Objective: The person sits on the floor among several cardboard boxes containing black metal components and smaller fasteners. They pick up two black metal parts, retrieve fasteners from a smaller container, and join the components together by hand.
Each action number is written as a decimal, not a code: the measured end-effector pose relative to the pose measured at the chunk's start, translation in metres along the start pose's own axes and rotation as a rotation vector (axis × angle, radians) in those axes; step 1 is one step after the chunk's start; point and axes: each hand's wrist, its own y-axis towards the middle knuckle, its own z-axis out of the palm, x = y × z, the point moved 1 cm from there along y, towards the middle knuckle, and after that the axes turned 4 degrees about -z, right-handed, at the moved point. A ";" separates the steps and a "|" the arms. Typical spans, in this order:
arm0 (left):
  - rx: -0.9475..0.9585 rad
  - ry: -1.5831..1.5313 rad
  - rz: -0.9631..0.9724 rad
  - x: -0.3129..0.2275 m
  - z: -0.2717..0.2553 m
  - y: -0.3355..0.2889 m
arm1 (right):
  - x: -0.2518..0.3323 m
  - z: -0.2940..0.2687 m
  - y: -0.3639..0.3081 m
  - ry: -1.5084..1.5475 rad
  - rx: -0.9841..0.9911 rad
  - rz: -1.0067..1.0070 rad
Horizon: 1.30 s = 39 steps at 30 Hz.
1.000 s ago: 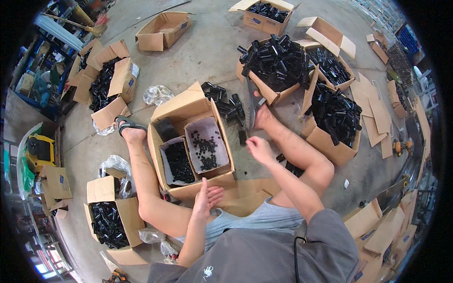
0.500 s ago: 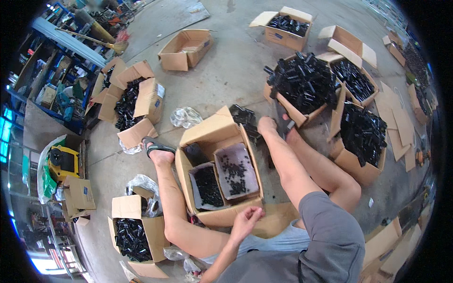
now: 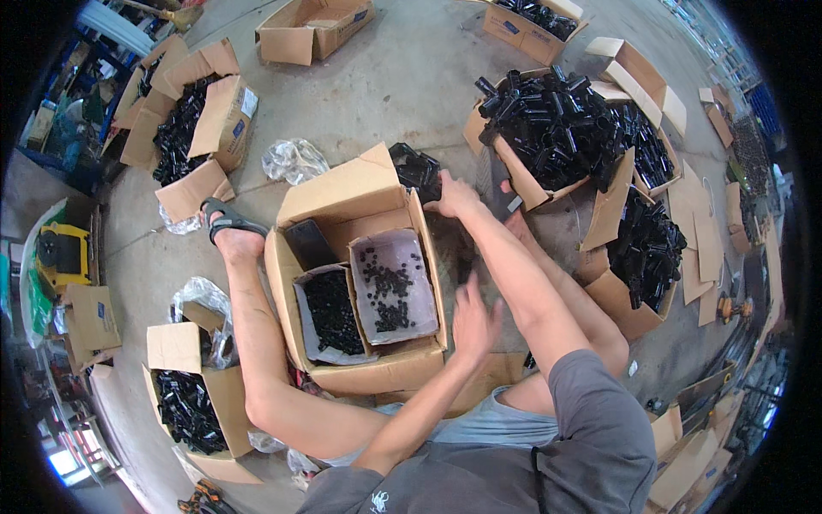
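Cardboard box (image 3: 377, 377) with two trays of small black parts: right hand (image 3: 451, 195) reaches just past its far corner, grip unclear; left hand (image 3: 473, 319) spread beside it.

two bare hands (image 3: 473, 321), one sandal (image 3: 224, 224), two inner trays (image 3: 392, 287) of small black parts in one open carton (image 3: 342, 197)

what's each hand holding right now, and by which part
Left hand is open and holds nothing. Right hand rests on the black parts; any grip is hidden.
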 end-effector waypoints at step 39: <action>0.147 -0.853 -0.325 0.032 -0.102 0.033 | 0.053 0.003 -0.085 -0.061 -0.096 -0.326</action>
